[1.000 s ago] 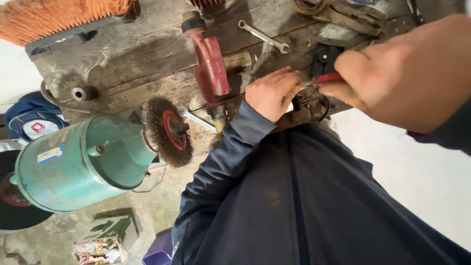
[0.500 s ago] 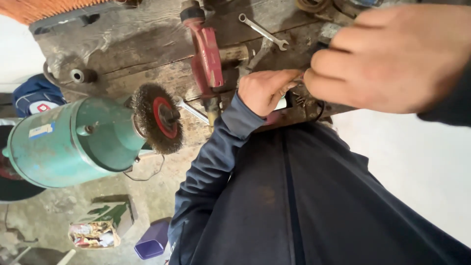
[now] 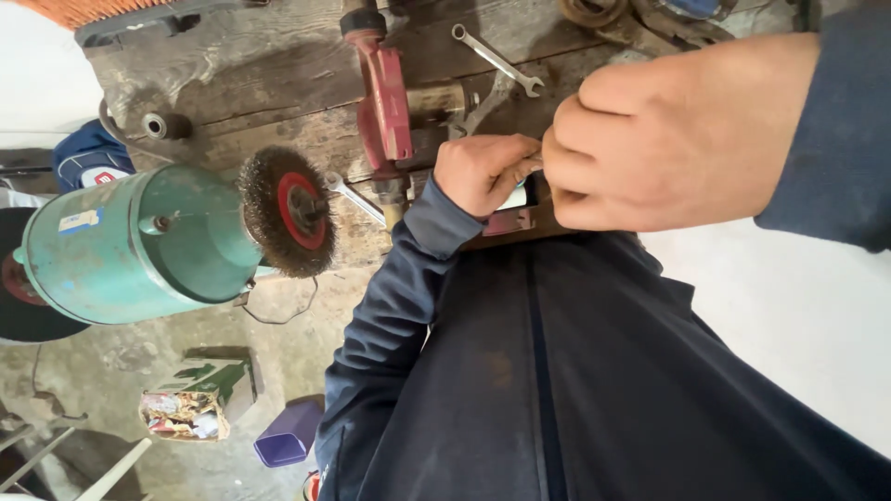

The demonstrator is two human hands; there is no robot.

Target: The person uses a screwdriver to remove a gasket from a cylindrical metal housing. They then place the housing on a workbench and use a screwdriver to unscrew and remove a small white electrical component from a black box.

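Head view, left hand: your left hand [image 3: 483,172] is curled nearly closed at the near edge of the tabletop [image 3: 251,83], its fingers [image 3: 515,167] pinched on a small part [image 3: 513,197] with a pale face.
Head view, right hand: your right hand [image 3: 677,139] is close to the camera, fist-like, its fingertips meeting the left hand's over the same part.
Where the part is: between both hands, just above the dark red clamp piece [image 3: 509,221] at the tabletop edge, in front of your dark jacket [image 3: 557,371].
How it will handle: you should judge it small, rigid and light; probably metal or hard plastic, so grip it by its edges with fingertips, since a greasy surface could slip.
Nearby: the red vise [image 3: 385,97] stands just left of your left hand; a wrench [image 3: 497,60] lies behind it; the wire wheel [image 3: 288,209] on the green grinder motor [image 3: 139,246] is well clear.
Hidden: your hands cover most of the part, so you cannot tell its shape or whether the clamp holds it.
Cut off: the broom [image 3: 93,9] and the tabletop's far corner clutter.
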